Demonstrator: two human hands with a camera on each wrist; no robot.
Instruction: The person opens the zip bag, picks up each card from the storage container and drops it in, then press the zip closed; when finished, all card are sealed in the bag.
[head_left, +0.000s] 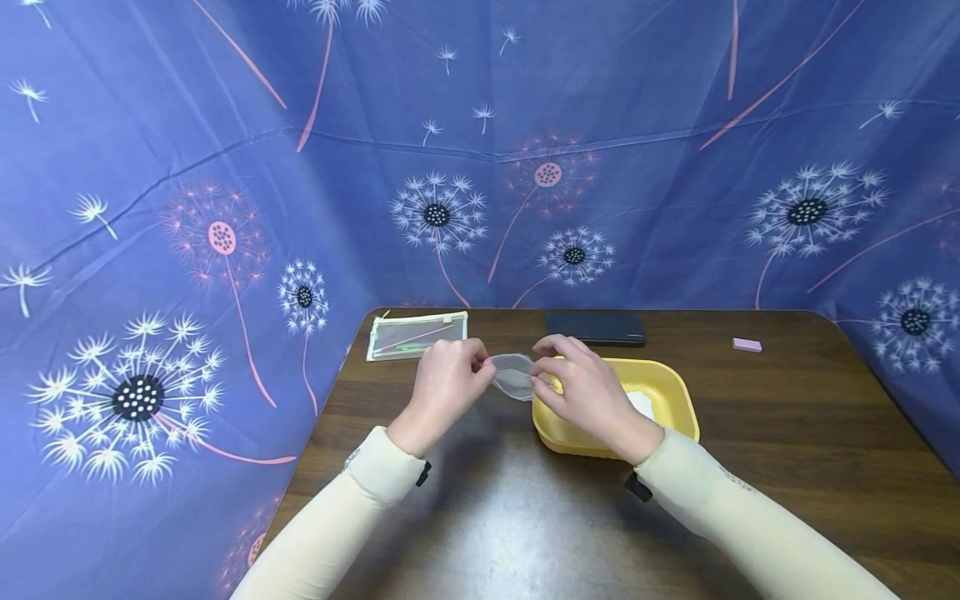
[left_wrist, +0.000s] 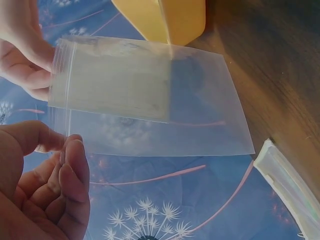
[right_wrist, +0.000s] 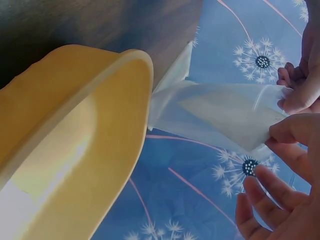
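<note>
A clear zip-top plastic bag [left_wrist: 205, 135] hangs between both hands over the table. Inside it lies a flat, pale rectangular sheet [left_wrist: 117, 82], close to the zip end. My left hand [head_left: 447, 375] pinches one corner of the bag at the zip edge between thumb and fingers. At the opposite side of that edge, my right hand [head_left: 588, 387] pinches the bag, thumb against forefinger, with the other fingers spread loosely. In the head view the bag's mouth gapes slightly between the hands. The right hand overlaps the yellow bin [head_left: 678, 400] from above.
White paper [head_left: 641, 404] lies in the yellow bin. Behind the left hand is a clear zip pouch [head_left: 420, 335] with thin sticks inside. A dark flat case [head_left: 600, 327] sits at the table's back edge, and a small pink block [head_left: 747, 344] lies farther right.
</note>
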